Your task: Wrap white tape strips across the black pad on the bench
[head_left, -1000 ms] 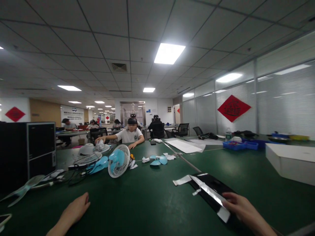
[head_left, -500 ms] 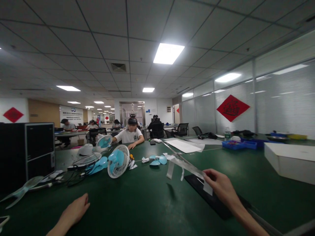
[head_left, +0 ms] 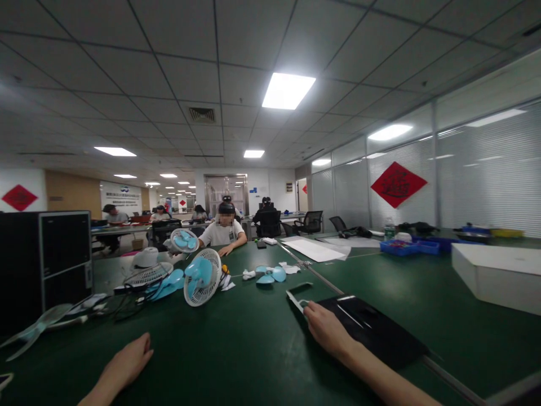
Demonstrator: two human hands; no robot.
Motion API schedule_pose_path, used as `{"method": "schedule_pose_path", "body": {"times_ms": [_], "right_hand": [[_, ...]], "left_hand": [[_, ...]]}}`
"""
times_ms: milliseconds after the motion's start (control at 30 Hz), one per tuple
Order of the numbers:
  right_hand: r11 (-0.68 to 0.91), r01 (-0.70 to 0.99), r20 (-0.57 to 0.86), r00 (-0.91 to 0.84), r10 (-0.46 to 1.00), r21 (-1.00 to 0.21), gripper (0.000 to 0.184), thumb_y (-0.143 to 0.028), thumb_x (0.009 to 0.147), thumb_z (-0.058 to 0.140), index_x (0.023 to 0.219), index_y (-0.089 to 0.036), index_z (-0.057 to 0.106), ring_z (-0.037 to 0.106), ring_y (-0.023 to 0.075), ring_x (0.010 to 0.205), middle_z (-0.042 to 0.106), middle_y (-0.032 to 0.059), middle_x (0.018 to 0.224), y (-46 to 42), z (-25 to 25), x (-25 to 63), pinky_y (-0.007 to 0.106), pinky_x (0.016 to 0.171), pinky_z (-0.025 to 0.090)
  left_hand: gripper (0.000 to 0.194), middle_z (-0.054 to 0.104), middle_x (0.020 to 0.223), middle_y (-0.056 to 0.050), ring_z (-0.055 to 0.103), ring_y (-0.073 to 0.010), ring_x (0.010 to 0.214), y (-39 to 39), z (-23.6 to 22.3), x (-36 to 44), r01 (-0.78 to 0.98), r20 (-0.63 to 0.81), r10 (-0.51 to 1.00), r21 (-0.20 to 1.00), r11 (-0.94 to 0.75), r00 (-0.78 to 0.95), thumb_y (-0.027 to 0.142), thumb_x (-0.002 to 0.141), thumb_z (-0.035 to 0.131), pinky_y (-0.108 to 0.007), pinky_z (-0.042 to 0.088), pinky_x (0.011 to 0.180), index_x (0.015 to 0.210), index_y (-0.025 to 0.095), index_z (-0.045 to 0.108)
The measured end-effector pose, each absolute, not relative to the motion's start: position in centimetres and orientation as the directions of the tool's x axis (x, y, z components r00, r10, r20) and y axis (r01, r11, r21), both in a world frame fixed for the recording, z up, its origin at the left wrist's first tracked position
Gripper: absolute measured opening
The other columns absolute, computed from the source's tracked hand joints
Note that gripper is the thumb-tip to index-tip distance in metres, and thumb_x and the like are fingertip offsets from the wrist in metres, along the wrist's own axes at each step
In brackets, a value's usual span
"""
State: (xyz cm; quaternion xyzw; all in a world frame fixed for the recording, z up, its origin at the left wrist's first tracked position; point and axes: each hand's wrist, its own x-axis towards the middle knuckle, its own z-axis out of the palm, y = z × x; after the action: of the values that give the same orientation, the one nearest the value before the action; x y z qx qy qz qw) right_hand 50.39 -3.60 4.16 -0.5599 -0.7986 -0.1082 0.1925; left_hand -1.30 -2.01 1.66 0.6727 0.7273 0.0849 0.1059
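Observation:
My right hand is closed on one side of a thin pale bracket-like frame, low over the green table. Part of the frame is hidden behind my fingers. Just right of that hand lies a flat black panel with pale streaks on it, partly covered by my wrist. My left hand rests on the table at the lower left, its fingers curled together and nothing visible in them.
A small fan with blue blades and a loose blue fan blade lie ahead. Across the table, a seated person holds another fan. A black computer tower stands left; a white box and blue trays are right.
My right hand has moved left and down with the pale frame, which has turned and sits lower. More of the black panel shows. The person's fan has shifted slightly right. My left hand stays put.

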Motion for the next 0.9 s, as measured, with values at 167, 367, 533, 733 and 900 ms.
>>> {"method": "schedule_pose_path", "body": {"times_ms": [167,367,533,733,900], "right_hand": [[0.329,0.942,0.340,-0.288,0.895,-0.067,0.021,-0.010,0.080,0.045,0.089,-0.017,0.062,0.060,0.0181,0.088,0.061,0.0075,0.097,-3.4,3.2,50.1,0.026,0.076,0.042],[0.241,0.952,0.458,-0.132,0.879,-0.188,0.023,-0.030,0.087,0.046,0.097,-0.019,0.063,0.061,0.0184,0.083,0.061,0.0072,0.098,-3.0,4.7,53.1,0.027,0.073,0.043],[-0.199,0.974,0.499,0.226,0.837,-0.109,0.022,-0.023,0.085,0.045,0.095,-0.014,0.062,0.058,0.0263,0.096,0.061,0.0142,0.101,-2.9,5.9,60.1,0.033,0.075,0.044],[-0.354,0.912,0.281,0.401,0.872,-0.206,0.019,-0.021,0.080,0.048,0.085,-0.014,0.064,0.063,0.0298,0.090,0.067,0.0169,0.096,-3.1,4.7,65.5,0.035,0.068,0.045],[-0.361,0.899,0.255,0.420,0.871,-0.248,0.020,-0.020,0.080,0.046,0.084,-0.014,0.065,0.066,0.0277,0.085,0.069,0.0161,0.093,-3.0,4.9,65.6,0.034,0.064,0.045]], "left_hand": [[0.020,0.065,0.102,-0.010,0.062,-0.0220,0.090,-1.6,1.2,-1.8,0.950,-0.057,0.996,0.302,0.077,-0.062,0.030,0.083,0.031,-0.032,0.046,0.075,0.088,0.020,0.048],[0.021,0.066,0.100,-0.009,0.062,-0.0224,0.089,-1.9,1.6,-1.7,0.950,-0.058,0.997,0.306,0.070,-0.055,0.031,0.082,0.031,-0.033,0.046,0.075,0.086,0.021,0.048],[0.020,0.067,0.098,-0.009,0.062,-0.0222,0.087,-1.6,1.1,-1.9,0.951,-0.034,0.998,0.302,0.067,-0.060,0.033,0.081,0.033,-0.033,0.046,0.073,0.085,0.022,0.049],[0.019,0.066,0.100,-0.010,0.063,-0.0216,0.087,-0.8,0.0,-2.5,0.958,-0.003,0.997,0.278,0.070,-0.072,0.031,0.082,0.034,-0.032,0.046,0.073,0.087,0.021,0.049],[0.020,0.066,0.099,-0.011,0.063,-0.0215,0.086,-0.8,0.1,-2.6,0.956,-0.019,0.998,0.285,0.068,-0.065,0.030,0.085,0.032,-0.032,0.046,0.072,0.088,0.020,0.049]]}}
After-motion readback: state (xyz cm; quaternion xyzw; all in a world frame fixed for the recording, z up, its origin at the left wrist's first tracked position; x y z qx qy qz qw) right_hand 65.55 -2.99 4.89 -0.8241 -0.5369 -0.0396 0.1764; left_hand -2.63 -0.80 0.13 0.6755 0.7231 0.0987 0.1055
